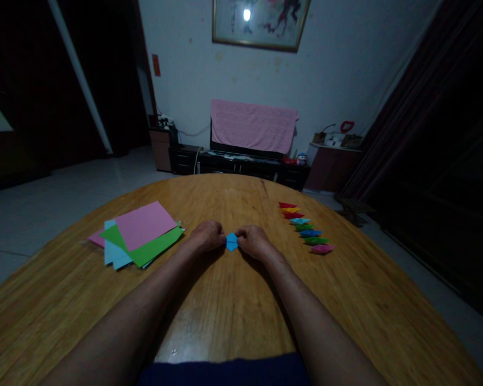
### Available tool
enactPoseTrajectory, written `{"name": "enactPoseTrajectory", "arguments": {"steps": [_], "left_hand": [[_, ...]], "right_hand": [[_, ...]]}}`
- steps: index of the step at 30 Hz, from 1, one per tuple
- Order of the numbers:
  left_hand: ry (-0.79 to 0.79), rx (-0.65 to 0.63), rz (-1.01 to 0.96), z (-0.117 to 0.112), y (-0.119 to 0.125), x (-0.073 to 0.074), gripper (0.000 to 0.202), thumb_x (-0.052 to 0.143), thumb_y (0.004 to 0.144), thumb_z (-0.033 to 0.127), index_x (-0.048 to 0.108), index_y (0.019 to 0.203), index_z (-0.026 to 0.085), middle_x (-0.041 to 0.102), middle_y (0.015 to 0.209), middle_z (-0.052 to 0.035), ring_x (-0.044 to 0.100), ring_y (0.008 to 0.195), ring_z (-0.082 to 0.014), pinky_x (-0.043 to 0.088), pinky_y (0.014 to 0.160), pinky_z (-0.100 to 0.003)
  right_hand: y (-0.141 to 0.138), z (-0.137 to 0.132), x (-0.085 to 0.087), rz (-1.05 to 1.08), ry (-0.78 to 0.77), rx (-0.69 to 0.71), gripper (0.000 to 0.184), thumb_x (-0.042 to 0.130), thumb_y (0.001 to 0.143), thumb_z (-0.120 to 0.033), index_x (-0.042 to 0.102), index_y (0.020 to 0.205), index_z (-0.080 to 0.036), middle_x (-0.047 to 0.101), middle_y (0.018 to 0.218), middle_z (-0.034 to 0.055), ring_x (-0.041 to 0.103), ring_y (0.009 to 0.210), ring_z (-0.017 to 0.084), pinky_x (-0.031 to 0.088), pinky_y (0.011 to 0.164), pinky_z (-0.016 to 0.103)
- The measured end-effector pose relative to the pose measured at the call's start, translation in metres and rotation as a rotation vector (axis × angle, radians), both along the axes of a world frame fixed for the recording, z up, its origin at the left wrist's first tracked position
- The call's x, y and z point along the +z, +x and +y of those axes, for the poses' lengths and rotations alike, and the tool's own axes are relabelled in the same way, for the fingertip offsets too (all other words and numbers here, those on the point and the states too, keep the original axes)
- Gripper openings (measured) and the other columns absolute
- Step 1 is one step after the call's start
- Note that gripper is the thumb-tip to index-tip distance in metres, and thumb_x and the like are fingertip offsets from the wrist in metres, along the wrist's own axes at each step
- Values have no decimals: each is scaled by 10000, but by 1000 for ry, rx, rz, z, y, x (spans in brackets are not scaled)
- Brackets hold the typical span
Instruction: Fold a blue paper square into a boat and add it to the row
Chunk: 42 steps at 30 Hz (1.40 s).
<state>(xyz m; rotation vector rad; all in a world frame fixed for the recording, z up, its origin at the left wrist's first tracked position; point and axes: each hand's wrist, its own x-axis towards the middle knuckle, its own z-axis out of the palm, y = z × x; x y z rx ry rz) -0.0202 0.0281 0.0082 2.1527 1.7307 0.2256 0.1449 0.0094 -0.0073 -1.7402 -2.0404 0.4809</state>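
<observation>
Between my two hands is a small folded piece of blue paper, low over the middle of the wooden table. My left hand is closed on its left edge, fingers curled. On the opposite edge, my right hand pinches the paper in the same way. A crease line runs across the blue paper, and it comes to a point at top and bottom. The fingertips partly cover its sides.
Left of my hands lies a loose stack of coloured sheets, a pink sheet over a green sheet. To the right, several small folded paper boats form a slanting row. The round table has a curved far edge.
</observation>
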Motion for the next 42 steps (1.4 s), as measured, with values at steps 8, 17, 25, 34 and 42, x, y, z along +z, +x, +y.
{"name": "enactPoseTrajectory", "arguments": {"steps": [8, 17, 25, 34, 42], "left_hand": [[17, -102, -35, -2, -2, 0, 261, 542, 741, 241, 728, 915, 182, 728, 884, -77, 642, 817, -190, 429, 650, -245], [13, -173, -142, 0, -11, -9, 248, 542, 726, 251, 699, 898, 165, 702, 800, -36, 617, 731, -159, 399, 594, -229], [68, -225, -143, -10, -9, -1, 220, 527, 737, 224, 689, 874, 167, 702, 808, -49, 610, 737, -158, 393, 608, -229], [56, -242, -222, -9, -14, -4, 232, 519, 748, 229, 681, 899, 160, 684, 774, -33, 595, 714, -150, 402, 615, -234], [71, -218, -325, -6, -14, -9, 204, 542, 758, 273, 666, 866, 151, 671, 763, -31, 577, 688, -136, 402, 590, -219]], "right_hand": [[-7, -6, 4, -45, -26, -67, 145, 635, 705, -187, 722, 821, -193, 708, 783, 62, 600, 701, 178, 332, 552, 252], [-5, -6, 2, 0, 6, -62, 146, 663, 678, -150, 691, 817, -184, 686, 886, 57, 592, 778, 160, 383, 620, 233], [0, -2, -10, 132, 18, -29, 133, 670, 686, -177, 697, 816, -189, 706, 784, 30, 599, 683, 140, 373, 560, 220], [2, -2, -13, 184, 71, -16, 343, 647, 673, -103, 665, 1010, -166, 717, 846, 31, 612, 716, 134, 411, 620, 214], [2, -3, -12, 196, 97, 53, 184, 610, 715, -114, 708, 854, -184, 693, 757, 6, 572, 654, 120, 385, 585, 208]]}}
